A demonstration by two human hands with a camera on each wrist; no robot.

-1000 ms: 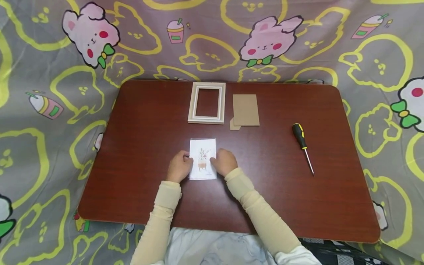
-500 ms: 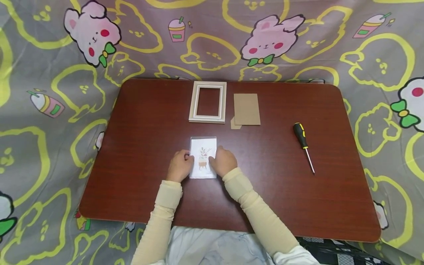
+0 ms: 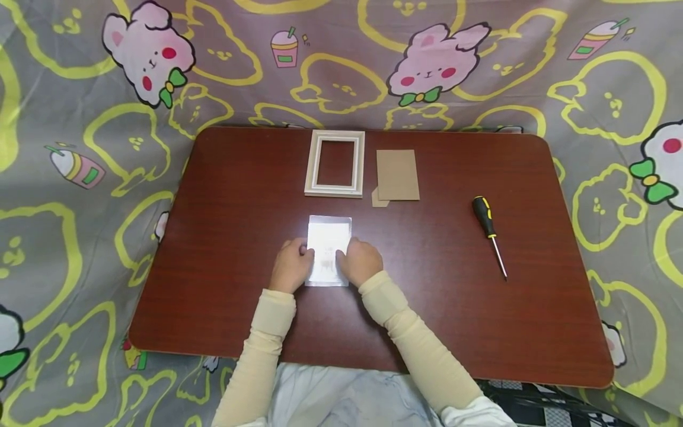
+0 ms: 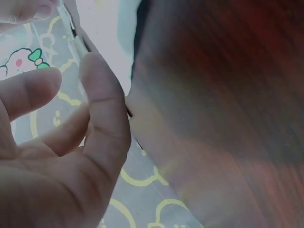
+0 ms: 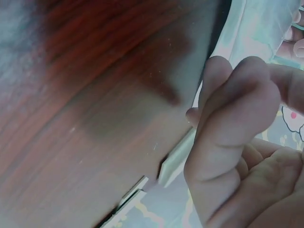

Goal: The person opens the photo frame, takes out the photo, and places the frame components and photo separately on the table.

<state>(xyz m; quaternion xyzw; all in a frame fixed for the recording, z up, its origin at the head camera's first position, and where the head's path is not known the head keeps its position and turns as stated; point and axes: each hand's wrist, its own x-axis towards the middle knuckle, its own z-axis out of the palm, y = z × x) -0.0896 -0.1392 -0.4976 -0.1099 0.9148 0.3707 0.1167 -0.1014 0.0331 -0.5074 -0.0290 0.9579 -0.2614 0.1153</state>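
Observation:
A white picture card (image 3: 328,252) with a clear, shiny sheet on it is over the table in front of the person. Glare washes out most of its print in the head view. My left hand (image 3: 290,265) pinches its left edge, thumb on the face and fingers beneath. On the opposite edge, my right hand (image 3: 363,262) pinches it the same way. In the left wrist view the bright card (image 4: 109,38) rises from between thumb and fingers. The right wrist view shows curled right fingers (image 5: 237,114) at the glossy sheet's edge.
Beyond the card lies a cream picture frame (image 3: 312,166) with an open middle. Right of it is a brown backing board (image 3: 398,175), overlapping a smaller brown piece (image 3: 379,201). A black-and-yellow screwdriver (image 3: 484,218) lies on the right of the brown table (image 3: 229,237).
The card has tilted: its far edge appears slightly higher and glare now hides the plant print that showed before. Both hands keep their hold at the sides.

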